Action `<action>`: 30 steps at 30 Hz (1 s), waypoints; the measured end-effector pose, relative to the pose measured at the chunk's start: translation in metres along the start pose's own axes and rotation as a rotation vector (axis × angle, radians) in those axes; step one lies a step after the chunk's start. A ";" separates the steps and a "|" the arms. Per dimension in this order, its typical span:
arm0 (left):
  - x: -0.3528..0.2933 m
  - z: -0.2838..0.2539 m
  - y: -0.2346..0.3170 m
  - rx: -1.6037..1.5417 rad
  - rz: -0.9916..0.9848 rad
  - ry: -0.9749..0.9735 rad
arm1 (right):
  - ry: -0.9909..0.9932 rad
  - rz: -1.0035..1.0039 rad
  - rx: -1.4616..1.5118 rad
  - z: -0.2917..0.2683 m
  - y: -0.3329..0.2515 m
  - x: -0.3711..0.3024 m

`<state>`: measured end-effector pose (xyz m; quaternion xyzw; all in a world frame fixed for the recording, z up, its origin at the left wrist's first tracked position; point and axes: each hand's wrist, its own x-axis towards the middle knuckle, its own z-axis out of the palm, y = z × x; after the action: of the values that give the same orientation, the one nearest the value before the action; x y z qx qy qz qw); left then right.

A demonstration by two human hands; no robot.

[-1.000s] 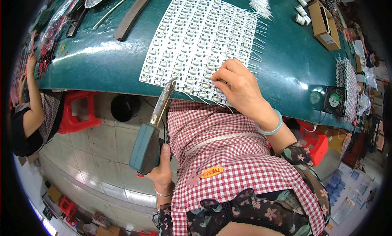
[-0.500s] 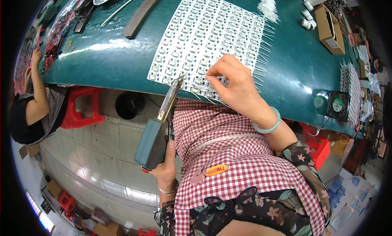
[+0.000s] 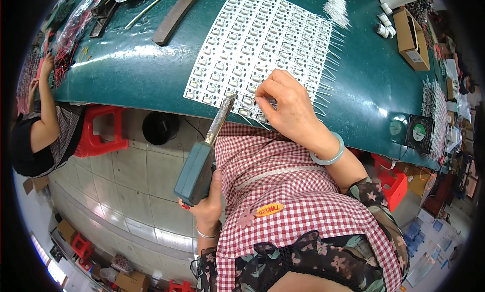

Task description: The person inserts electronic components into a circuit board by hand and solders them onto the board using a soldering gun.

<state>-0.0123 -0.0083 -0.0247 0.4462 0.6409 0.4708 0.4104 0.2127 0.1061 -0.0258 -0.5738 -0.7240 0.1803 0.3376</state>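
At table edge, left hand (image 3: 208, 203) gripping soldering iron (image 3: 202, 158), right hand (image 3: 287, 108) pinching wire on panel (image 3: 262, 44).

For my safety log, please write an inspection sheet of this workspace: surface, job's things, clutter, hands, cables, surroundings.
Surface: green bench, glossy.
Job's things: white panel of small parts lies flat at the near edge; soldering tool has its tip at the panel's near edge.
Clutter: dark bar, cardboard box, small fan.
Hands: left hand grips the soldering tool's handle; right hand rests on the panel, fingertips pinched.
Cables: thin white leads stick out along the panel's right side; red wires at far left.
Surroundings: another person at left, red stool, tiled floor.
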 end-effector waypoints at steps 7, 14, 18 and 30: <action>-0.002 0.002 -0.001 0.014 -0.033 0.009 | -0.007 -0.025 -0.002 0.000 0.001 0.001; 0.002 0.005 0.006 0.118 0.085 -0.030 | -0.019 -0.035 -0.007 -0.001 0.002 0.000; 0.005 0.007 0.013 0.187 0.173 -0.066 | -0.020 -0.041 -0.013 0.000 0.004 0.000; -0.004 0.000 0.009 0.240 0.133 -0.034 | -0.034 -0.038 -0.017 0.000 0.002 -0.001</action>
<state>-0.0098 -0.0111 -0.0154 0.5416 0.6544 0.4093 0.3330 0.2146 0.1057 -0.0270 -0.5596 -0.7419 0.1776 0.3238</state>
